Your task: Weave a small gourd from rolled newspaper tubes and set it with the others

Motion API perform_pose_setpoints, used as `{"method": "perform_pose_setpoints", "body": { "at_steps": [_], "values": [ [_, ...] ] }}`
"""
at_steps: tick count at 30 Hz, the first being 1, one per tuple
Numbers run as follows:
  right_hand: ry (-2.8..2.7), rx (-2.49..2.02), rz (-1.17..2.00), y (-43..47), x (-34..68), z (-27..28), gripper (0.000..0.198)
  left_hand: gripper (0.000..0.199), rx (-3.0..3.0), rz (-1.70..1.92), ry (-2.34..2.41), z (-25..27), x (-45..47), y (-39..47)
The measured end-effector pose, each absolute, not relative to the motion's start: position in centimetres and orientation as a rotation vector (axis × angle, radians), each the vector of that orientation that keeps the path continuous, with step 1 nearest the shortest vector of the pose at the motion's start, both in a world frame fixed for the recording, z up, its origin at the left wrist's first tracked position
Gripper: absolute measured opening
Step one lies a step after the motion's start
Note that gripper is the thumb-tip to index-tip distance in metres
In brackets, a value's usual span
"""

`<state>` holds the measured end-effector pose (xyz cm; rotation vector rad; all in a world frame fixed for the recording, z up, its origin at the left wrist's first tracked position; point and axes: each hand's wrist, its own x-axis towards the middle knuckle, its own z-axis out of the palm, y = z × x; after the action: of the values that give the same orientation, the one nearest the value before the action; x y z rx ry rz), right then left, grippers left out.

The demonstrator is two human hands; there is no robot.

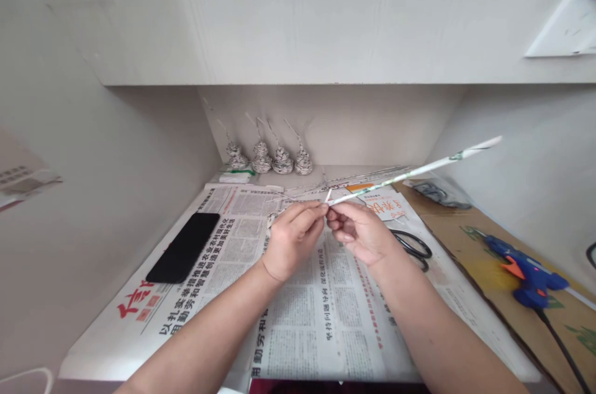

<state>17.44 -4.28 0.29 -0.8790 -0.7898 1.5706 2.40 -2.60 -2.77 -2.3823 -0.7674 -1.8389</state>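
Observation:
A thin rolled paper tube, white with green patches, slants up to the right over the newspaper. My left hand is closed, its thumb and fingers pinching the tube's lower end. Right beside it, my right hand grips the same end between thumb and fingertips. A short white strip sticks up where the fingertips meet. Behind my left hand peeks a bit of woven paper, mostly hidden. More thin paper tubes lie crosswise behind the hands.
Several gourd-shaped woven paper pieces stand at the back left. A black phone lies at left. Black-handled scissors are by my right wrist. On cardboard at right rest a blue glue gun and a plastic bag. An overhead panel hangs low.

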Motion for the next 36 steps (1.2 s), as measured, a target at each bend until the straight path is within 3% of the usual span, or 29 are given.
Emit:
{"method": "perform_pose_setpoints", "body": {
  "at_steps": [7,12,16,20,28,36],
  "values": [
    [-0.886,-0.852,1.475,-4.7,17.1,0.6,0.023,0.019,-2.403,-1.995,-0.848,-2.2,2.3,-2.8],
    [-0.976,-0.907,1.324,-4.7,16.9,0.6,0.025,0.010,-2.642,-2.468,-1.195,-1.3,2.6,-3.4],
    [-1.273,-0.916,1.029,-5.0,17.2,0.6,0.015,0.022,-2.725,-2.769,-1.434,-0.4,2.6,-3.3],
    [-1.447,-0.967,0.745,-5.4,17.5,0.7,0.009,0.016,-2.792,-2.712,-1.523,-0.1,2.3,-3.0],
    [-1.411,-0.814,0.958,-5.1,18.3,1.1,0.008,0.016,-2.925,-2.735,-1.392,-0.1,2.0,-3.0],
    [-1.414,-0.879,0.947,-5.6,18.1,1.2,0.011,0.020,-2.941,-2.784,-1.354,-0.5,1.9,-2.3]
  ]
}}
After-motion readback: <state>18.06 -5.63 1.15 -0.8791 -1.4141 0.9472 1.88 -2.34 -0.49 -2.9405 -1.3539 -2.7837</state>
